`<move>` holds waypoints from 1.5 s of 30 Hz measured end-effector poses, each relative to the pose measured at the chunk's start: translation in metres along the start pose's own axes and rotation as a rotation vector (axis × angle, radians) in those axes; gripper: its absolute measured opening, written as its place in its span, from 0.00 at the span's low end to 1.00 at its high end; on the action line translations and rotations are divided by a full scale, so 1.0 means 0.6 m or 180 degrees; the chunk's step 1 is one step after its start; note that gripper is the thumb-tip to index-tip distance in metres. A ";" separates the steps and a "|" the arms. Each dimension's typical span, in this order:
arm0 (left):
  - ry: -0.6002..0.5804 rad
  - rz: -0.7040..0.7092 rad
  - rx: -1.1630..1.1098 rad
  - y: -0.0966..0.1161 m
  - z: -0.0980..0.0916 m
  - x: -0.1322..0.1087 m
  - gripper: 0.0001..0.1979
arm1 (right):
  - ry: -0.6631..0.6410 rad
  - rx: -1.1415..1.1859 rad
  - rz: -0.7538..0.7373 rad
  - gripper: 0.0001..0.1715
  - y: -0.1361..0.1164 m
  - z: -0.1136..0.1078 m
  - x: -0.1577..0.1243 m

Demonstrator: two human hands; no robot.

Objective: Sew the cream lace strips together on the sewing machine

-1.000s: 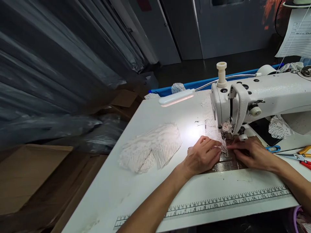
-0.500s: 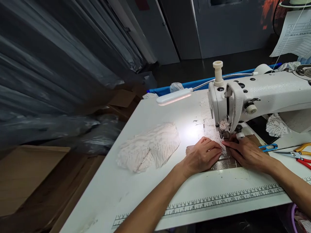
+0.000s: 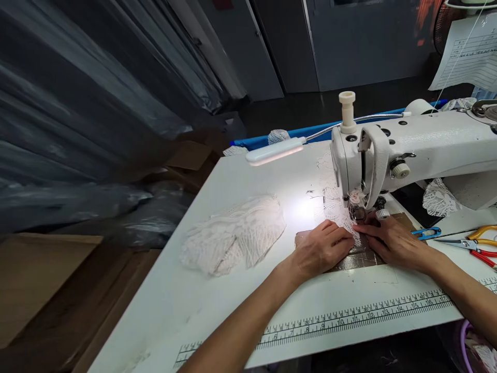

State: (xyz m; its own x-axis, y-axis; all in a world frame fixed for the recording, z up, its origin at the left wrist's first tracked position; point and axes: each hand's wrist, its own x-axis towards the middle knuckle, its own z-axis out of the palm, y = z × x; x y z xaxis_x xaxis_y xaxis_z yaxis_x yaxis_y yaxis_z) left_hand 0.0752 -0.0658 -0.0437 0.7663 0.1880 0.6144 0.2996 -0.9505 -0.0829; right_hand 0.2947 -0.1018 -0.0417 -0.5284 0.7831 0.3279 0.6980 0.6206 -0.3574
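Note:
A strip of white lace (image 3: 336, 205) lies under the needle area of a white sewing machine (image 3: 435, 147). My left hand (image 3: 324, 246) rests on the lace's near end, fingers together and bent down onto it. From the other side, my right hand (image 3: 396, 241) pinches the lace's edge, its index fingertip close to the presser foot (image 3: 357, 213). Its thumb is partly hidden. Both hands are over a brownish metallic plate (image 3: 353, 261). Off to the left lies a loose heap of white lace (image 3: 236, 233).
Yellow-and-red-handled scissors (image 3: 476, 243) and a blue thread snipper (image 3: 426, 233) lie right of my right hand. A lit lamp (image 3: 275, 151) reaches over the table (image 3: 217, 305), which has a printed ruler (image 3: 341, 322) along its front. Cardboard boxes (image 3: 46, 280) stand at left.
The whole view has shifted slightly, so everything sits a little further left and up. Both hands keep nearly the same position on the lace beside the presser foot.

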 end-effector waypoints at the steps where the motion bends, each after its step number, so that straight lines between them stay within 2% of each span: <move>1: -0.0056 -0.0001 0.0007 0.002 -0.001 0.000 0.08 | -0.0027 0.0013 -0.0034 0.20 0.001 -0.001 0.000; 8: -0.0262 -0.0171 0.0154 0.020 -0.006 0.014 0.11 | -0.0095 -0.0184 -0.0172 0.21 0.005 0.000 -0.001; 16: -0.0566 -0.0232 0.0085 0.008 -0.003 0.013 0.10 | -0.0180 -0.0740 -0.0077 0.20 -0.005 0.001 0.007; 26: -0.0479 -0.0332 0.0216 0.009 -0.001 0.007 0.11 | -0.0138 -0.1312 0.0071 0.21 -0.010 0.009 0.014; 40: -0.0610 -0.0505 0.0204 0.000 -0.004 0.007 0.15 | 0.0014 -0.0722 -0.0076 0.22 -0.018 0.003 0.011; 45: -0.0666 -0.0643 0.0092 -0.004 -0.003 0.006 0.17 | 0.0009 -0.0923 -0.0058 0.21 -0.022 0.005 0.016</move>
State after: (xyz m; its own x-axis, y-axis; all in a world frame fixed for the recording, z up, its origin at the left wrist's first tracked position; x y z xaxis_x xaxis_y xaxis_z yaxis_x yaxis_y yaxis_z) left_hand 0.0759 -0.0633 -0.0398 0.7892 0.4225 0.4457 0.4718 -0.8817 0.0005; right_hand 0.2790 -0.1022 -0.0365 -0.5411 0.7715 0.3345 0.7976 0.5970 -0.0867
